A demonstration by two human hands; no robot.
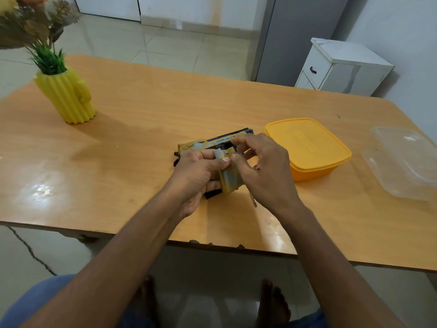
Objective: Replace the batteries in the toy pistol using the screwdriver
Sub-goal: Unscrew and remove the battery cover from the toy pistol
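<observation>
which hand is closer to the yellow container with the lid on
Right. The right hand works at the toy pistol just beside the yellow container; the left hand grips the pistol on its far side.

toy pistol (214, 144): yellow and grey camouflage with black parts and a yellow label strip, between my hands
grip cover (230, 179): mottled yellow and grey, one silver screw near its top
tabletop (142, 110): orange-tan wood grain
box (309, 147): solid orange-yellow, lid the same
lid (402, 162): clear, colourless
vase (67, 97): bright yellow with ribbed vertical stripes, green leaves above
cabinet (343, 67): white, dark handle
floor (165, 41): pale glossy tiles
</observation>
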